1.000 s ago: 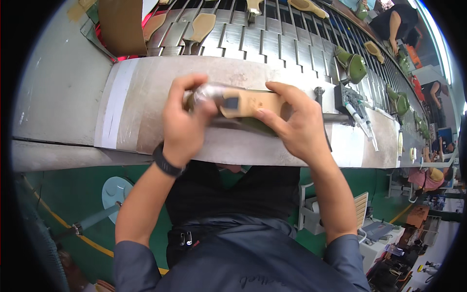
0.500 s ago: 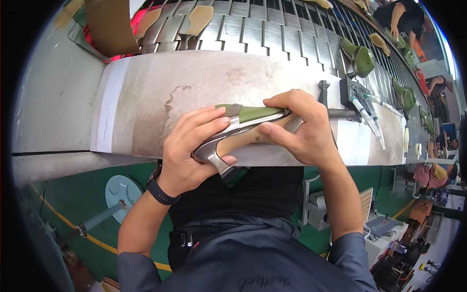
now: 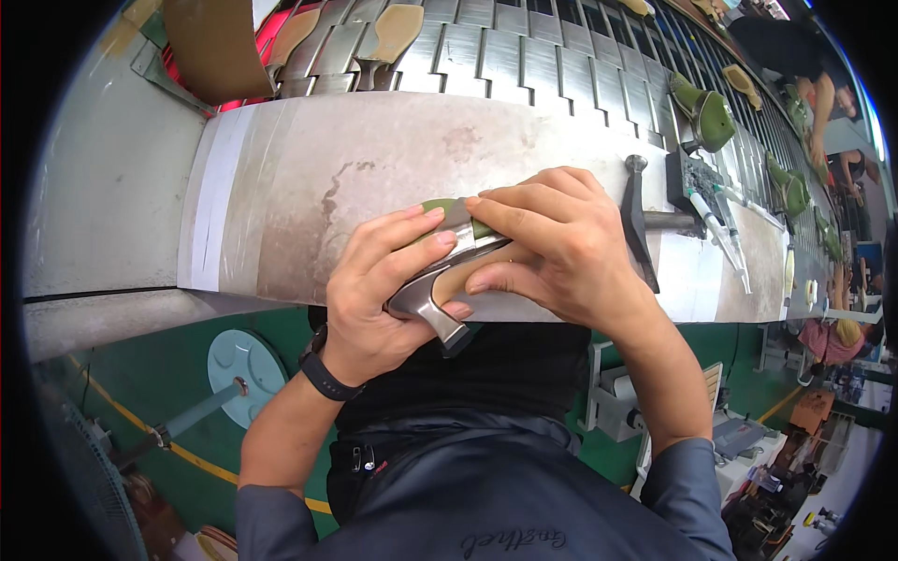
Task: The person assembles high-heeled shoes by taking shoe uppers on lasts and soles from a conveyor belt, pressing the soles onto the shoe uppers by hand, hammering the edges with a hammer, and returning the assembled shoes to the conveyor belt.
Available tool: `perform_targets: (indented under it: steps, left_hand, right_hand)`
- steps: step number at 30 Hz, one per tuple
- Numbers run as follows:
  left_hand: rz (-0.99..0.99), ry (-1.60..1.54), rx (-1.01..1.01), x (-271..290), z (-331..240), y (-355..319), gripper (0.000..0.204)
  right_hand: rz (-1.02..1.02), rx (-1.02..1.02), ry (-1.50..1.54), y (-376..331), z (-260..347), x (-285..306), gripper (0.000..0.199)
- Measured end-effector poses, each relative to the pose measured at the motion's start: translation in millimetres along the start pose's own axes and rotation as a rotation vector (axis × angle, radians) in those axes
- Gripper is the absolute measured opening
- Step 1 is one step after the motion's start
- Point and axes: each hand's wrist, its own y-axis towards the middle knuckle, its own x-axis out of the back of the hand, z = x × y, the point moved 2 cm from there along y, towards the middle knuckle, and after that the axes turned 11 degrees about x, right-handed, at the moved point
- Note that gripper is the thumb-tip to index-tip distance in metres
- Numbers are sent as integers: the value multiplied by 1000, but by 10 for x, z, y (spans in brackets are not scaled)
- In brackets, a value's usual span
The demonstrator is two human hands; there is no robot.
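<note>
Held on its side above the near edge of the worktable is a high-heeled shoe point(image 3: 418, 301), with a green upper, a silver heel with a dark tip, and a beige sole. My left hand point(image 3: 360, 285) wraps its heel end, fingers on top and thumb tip showing beside the heel. On the front part, my right hand point(image 3: 575, 248) is closed, fingers over the upper and thumb against the sole. The toe is hidden behind this hand. To its right lies a dark hammer point(image 3: 636, 224) on the table.
Right of the hammer sit a black box point(image 3: 686, 178) with dark filling and several syringes point(image 3: 716, 224). Beyond the worktable point(image 3: 281, 187) runs a slatted metal conveyor point(image 3: 505, 56) carrying green shoes point(image 3: 713, 122) and beige soles point(image 3: 398, 33). Other people work at far right.
My right hand has slid left along the shoe from the toe toward the middle, covering more of it. My left hand keeps its hold at the heel.
</note>
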Motion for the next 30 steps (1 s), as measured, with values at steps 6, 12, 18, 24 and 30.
perform_targets:
  steps: [6, 12, 18, 24, 30]
  left_hand:
    - [-27, 21, -30, -15, 29, -30, 63]
    - [-46, 38, -54, -38, 61, -27, 61]
    - [-62, 28, -62, -33, 96, -39, 60]
    - [-73, 37, -66, -27, 126, -60, 61]
    - [-98, 119, -33, -130, 66, -117, 69]
  right_hand:
    - [-26, 9, -27, -2, 23, -50, 52]
    - [-29, -38, 4, 23, 37, -52, 48]
    - [58, -205, 122, 149, 49, -6, 43]
    - [182, -371, 185, 285, 60, 3, 41]
    - [202, -274, 36, 245, 53, 12, 52]
